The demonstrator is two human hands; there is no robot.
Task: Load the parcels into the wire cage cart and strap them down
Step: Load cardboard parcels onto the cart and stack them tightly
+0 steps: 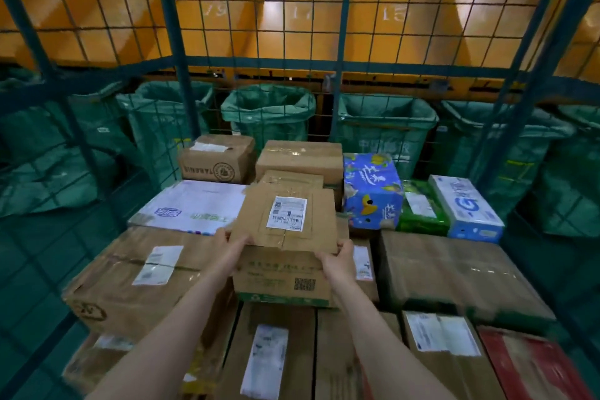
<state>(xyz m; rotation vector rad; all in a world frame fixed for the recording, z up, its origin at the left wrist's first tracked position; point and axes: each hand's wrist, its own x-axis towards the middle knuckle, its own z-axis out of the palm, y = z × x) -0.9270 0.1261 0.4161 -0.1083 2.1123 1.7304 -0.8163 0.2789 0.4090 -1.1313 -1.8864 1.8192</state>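
The brown parcel (285,237) sat upright in the middle of the wire cage cart (181,75), above the packed layer of cartons. Whether its base rested on them could not be told. Its top face, bearing a white shipping label (287,213), pointed up. Its near side, printed with a QR code and a green band along the bottom, faced the person. That near face ran left to right across the view, turned slightly off square, while the label's longer side ran away from the person. The left hand (232,252) clasped the near left top corner and the right hand (337,261) clasped the near right one, fingers curled round the edges. Both bare forearms reached forward from the bottom of the view and converged on the parcel. A large carton (130,276) lay just to the left, a white flat box (191,208) lay behind that carton, and a blue tissue pack (371,191) stood to the right rear. Green sacks (269,110) hung open beyond the mesh, under an orange wall.
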